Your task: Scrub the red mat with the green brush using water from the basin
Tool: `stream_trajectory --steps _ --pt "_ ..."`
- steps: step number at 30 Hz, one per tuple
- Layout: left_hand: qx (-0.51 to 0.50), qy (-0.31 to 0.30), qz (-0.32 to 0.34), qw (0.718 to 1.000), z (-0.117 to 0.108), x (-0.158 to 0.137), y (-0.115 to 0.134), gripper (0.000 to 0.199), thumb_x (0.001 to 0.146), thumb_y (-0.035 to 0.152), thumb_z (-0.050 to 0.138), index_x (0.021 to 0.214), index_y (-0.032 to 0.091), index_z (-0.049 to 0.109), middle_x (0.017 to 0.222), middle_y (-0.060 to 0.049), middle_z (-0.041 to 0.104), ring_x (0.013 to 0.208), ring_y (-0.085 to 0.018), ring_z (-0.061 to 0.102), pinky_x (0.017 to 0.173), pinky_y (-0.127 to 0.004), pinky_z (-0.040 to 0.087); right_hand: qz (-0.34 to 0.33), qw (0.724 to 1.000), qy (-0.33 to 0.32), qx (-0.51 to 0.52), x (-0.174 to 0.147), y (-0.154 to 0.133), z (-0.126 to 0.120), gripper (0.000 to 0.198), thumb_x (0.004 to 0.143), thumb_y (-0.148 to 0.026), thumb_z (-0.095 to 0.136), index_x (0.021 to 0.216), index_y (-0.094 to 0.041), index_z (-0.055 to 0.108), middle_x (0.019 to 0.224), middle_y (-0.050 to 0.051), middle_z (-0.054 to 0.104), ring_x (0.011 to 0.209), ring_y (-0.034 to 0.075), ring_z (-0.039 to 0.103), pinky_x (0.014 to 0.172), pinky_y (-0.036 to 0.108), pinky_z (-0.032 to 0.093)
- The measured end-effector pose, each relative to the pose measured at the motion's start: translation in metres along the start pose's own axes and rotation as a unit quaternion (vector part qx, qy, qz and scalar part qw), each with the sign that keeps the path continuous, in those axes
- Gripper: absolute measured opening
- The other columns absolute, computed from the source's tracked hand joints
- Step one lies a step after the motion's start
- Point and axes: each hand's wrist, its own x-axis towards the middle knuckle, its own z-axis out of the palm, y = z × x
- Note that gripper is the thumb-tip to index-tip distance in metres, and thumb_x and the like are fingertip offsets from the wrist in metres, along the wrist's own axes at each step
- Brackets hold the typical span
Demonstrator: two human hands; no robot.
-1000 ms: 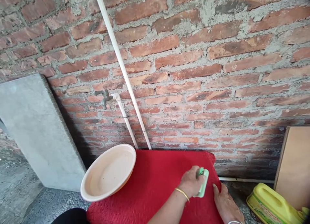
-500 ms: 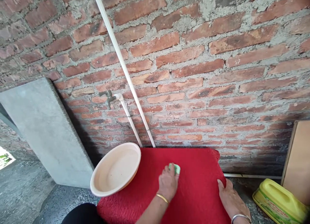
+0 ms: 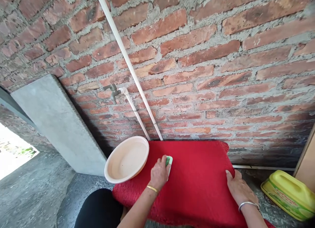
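Note:
My left hand point(image 3: 158, 173), with a gold bracelet, is closed around a small pale-green scrub brush point(image 3: 169, 161) with darker green bristles. The brush rests on a thick red cloth point(image 3: 192, 175), spread over a low, flat support that is hidden beneath it. At the cloth's right edge, my right hand point(image 3: 242, 188), with a silver bangle, grips the border, thumb on top and some fingers out of sight. A cream plastic basin point(image 3: 126, 159) stands on the cloth's left end, close to my left hand.
A brick wall point(image 3: 187, 70) rises behind the cloth, with white pipes point(image 3: 128, 62) and a tap point(image 3: 113, 91) above the basin. On the left leans a grey slab point(image 3: 61, 123). A yellow plastic container point(image 3: 287, 193) sits on the floor at right. My dark-clothed knee point(image 3: 98, 210) is below the basin.
My left hand has moved left across the cloth with the brush, nearer the basin. My right hand stays at the right edge. The camera view has shifted slightly.

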Motion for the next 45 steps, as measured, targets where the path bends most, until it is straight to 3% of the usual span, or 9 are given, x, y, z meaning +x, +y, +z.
stream_trajectory --steps 5,9,12,17,23,27,31,34,45 --pt "0.029 -0.035 0.022 0.999 0.018 -0.031 0.022 0.044 0.100 0.035 0.045 0.144 0.027 0.045 0.127 -0.011 0.062 0.110 -0.025 0.064 0.088 -0.033 0.051 0.008 1.000 -0.006 -0.020 -0.003 -0.004 -0.004 0.078 0.094 -0.058 0.005 0.149 -0.009 0.031 0.134 0.029 0.057 0.124 0.037 0.059 0.103 0.052 0.042" --pt "-0.066 -0.096 0.179 0.977 0.028 -0.070 0.079 0.049 0.096 0.044 0.048 0.144 0.032 0.043 0.133 -0.010 0.059 0.115 -0.029 0.060 0.094 -0.040 0.050 0.006 1.000 0.002 -0.029 -0.002 -0.003 -0.006 0.079 0.094 -0.058 0.004 0.148 -0.009 0.033 0.134 0.029 0.058 0.123 0.038 0.059 0.103 0.052 0.042" --pt "-0.155 -0.144 0.247 0.946 0.022 -0.085 0.093 0.052 0.093 0.052 0.049 0.141 0.035 0.044 0.126 -0.005 0.061 0.110 -0.027 0.062 0.094 -0.040 0.050 0.003 0.999 0.008 -0.034 0.001 -0.001 -0.006 0.080 0.094 -0.060 0.006 0.147 -0.008 0.035 0.130 0.029 0.060 0.119 0.037 0.062 0.101 0.052 0.044" --pt "-0.177 -0.095 0.142 0.969 0.007 -0.065 0.032 0.046 0.093 0.044 0.049 0.138 0.033 0.048 0.126 -0.004 0.063 0.111 -0.023 0.062 0.098 -0.035 0.048 -0.007 0.999 0.008 -0.035 0.007 0.003 -0.004 0.085 0.092 -0.064 0.004 0.147 -0.007 0.036 0.128 0.030 0.061 0.117 0.037 0.064 0.100 0.054 0.046" --pt "-0.030 -0.028 -0.049 0.998 0.003 -0.043 -0.058 0.047 0.100 0.034 0.041 0.146 0.022 0.042 0.131 -0.012 0.059 0.112 -0.024 0.063 0.093 -0.033 0.049 -0.006 1.000 0.007 -0.024 0.015 0.008 0.001 0.089 0.090 -0.068 0.002 0.147 -0.008 0.035 0.130 0.031 0.060 0.121 0.041 0.060 0.100 0.057 0.045" --pt "-0.037 -0.043 -0.028 0.998 0.010 -0.059 -0.034 0.047 0.099 0.034 0.041 0.144 0.024 0.043 0.127 -0.011 0.060 0.111 -0.025 0.063 0.091 -0.034 0.050 -0.012 1.000 0.004 -0.025 0.016 0.008 0.000 0.088 0.091 -0.066 0.003 0.146 -0.007 0.036 0.129 0.032 0.060 0.119 0.040 0.062 0.101 0.056 0.045" --pt "-0.104 -0.097 0.113 0.983 0.018 -0.087 0.024 0.051 0.094 0.042 0.048 0.143 0.030 0.044 0.132 -0.010 0.058 0.115 -0.029 0.060 0.095 -0.041 0.050 -0.011 0.999 0.004 -0.037 0.016 0.007 -0.003 0.088 0.091 -0.067 0.005 0.147 -0.006 0.035 0.130 0.032 0.060 0.118 0.039 0.063 0.101 0.057 0.046" --pt "-0.178 -0.135 0.170 0.960 0.020 -0.099 0.041 0.051 0.092 0.049 0.050 0.140 0.035 0.045 0.129 -0.006 0.060 0.114 -0.028 0.060 0.098 -0.041 0.049 -0.016 0.999 -0.002 -0.043 0.020 0.010 -0.002 0.090 0.090 -0.069 0.005 0.148 -0.006 0.034 0.132 0.031 0.058 0.120 0.040 0.061 0.103 0.056 0.045" --pt "-0.032 -0.013 -0.092 0.995 0.001 -0.067 -0.100 0.046 0.100 0.034 0.041 0.145 0.023 0.042 0.130 -0.011 0.060 0.114 -0.023 0.062 0.095 -0.031 0.047 -0.027 0.999 0.009 -0.021 0.046 0.026 0.011 0.089 0.089 -0.070 0.008 0.145 -0.008 0.039 0.124 0.032 0.063 0.108 0.040 0.067 0.095 0.060 0.049"
